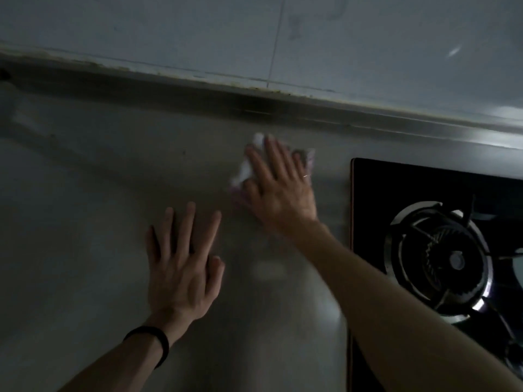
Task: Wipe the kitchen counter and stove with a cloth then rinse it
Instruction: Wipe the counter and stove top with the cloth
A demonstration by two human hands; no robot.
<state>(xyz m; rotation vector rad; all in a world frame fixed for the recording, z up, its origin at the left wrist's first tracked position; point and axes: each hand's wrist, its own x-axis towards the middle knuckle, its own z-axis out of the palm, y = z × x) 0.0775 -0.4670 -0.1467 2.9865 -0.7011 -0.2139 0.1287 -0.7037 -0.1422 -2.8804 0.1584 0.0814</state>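
Right hand (278, 190) flat on cloth (249, 168), centre frame; left hand (181, 267) open, bracing on counter (85, 207); press evenly, overlap strokes toward stove (424, 207).

The right hand (278, 188) is pressing flat, fingers spread, on a pale cloth (249, 168) lying on the grey counter (99, 179). At its seven o'clock the left hand (181, 267) is lying flat on the counter, fingers splayed. The black stove (424, 188) is sitting at three o'clock.
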